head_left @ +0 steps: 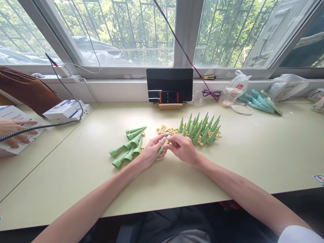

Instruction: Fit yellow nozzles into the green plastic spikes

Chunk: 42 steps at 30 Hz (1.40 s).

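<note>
To the right of the dark tablet (pixel 169 84) that leans against the window sill, a clear plastic bag (pixel 234 89) lies on the table (pixel 253 158). It holds something pale with red print, too blurred to name. Further right of the tablet lies a bundle of teal cones (pixel 260 101); I cannot tell whether a wrapper encloses them. Beyond those sits a second crumpled bag (pixel 287 86), its contents hidden. Well to the left of the tablet lies a closed white box (pixel 67 108).

Both of the person's forearms reach in from the near edge and meet in front of the tablet. The left hand (pixel 152 150) lies palm inward, its fingers curled around the shaft of a green cone (pixel 162 148), which points down and to the left. The right hand (pixel 183 148) comes in from the other side, knuckles up. Its thumb and fingertips are pressed together on the upper end of the same cone, where a small yellow piece (pixel 168 140) shows. The two hands touch around the cone, just above the tabletop.

In front of the tablet and slightly left, a pile of lying cones (pixel 129 146) rests beside the left hand. In front and slightly right, a cluster of standing cones (pixel 202 130) points upward, close behind the right hand. Between the two groups are scattered yellow parts (pixel 167 130).

Far left of the tablet, another person's hand (pixel 15 131) rests flat on a white carton (pixel 10 145), fingers spread loosely.
</note>
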Motion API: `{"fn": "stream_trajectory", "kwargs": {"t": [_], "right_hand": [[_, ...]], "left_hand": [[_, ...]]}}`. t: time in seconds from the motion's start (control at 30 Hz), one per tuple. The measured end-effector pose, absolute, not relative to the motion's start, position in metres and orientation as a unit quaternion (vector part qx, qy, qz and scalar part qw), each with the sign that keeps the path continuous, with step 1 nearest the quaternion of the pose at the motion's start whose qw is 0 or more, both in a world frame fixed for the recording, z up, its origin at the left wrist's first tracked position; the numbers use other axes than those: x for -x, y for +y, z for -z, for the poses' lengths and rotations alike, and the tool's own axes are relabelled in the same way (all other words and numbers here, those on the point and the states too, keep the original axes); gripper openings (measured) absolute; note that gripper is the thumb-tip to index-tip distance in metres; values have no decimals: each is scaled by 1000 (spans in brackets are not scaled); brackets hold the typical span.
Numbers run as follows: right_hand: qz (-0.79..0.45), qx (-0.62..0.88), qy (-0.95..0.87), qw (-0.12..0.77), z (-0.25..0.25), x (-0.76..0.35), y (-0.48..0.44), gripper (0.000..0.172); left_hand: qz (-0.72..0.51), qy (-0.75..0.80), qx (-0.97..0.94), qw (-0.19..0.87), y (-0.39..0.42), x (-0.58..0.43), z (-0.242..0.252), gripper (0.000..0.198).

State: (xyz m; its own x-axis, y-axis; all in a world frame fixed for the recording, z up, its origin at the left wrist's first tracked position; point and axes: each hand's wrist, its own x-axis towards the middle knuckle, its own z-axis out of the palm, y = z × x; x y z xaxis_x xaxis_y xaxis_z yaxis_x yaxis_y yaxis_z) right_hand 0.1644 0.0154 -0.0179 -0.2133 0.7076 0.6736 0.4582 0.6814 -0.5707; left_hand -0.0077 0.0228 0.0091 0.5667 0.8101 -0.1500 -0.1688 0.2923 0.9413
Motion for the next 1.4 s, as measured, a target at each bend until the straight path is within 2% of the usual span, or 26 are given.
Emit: {"fn": "stream_trajectory", "kwargs": {"t": [0.37,0.6,0.77,1.0,1.23,1.4], "right_hand": [[-119,340,-784,506,18,-165,16,25],[-84,347,-781,513,17,-163,15,26],[-102,357,-772,516,15,-162,13,23],[-153,412,-739,511,13,-162,13,30],[-130,474,-723,486,14,-164,16,20],[-120,476,-737,465,16,-164,17,16]], "left_hand": [[-328,323,-499,734,25,9,-7,44],[-323,327,-503,732,24,9,-8,46],[-326,340,-530,705,25,8,-9,43],[-358,444,-619,539,30,9,-9,41],[-318,514,-741,293,32,14,-3,23],[-279,523,-771,232,32,16,1,23]]}}
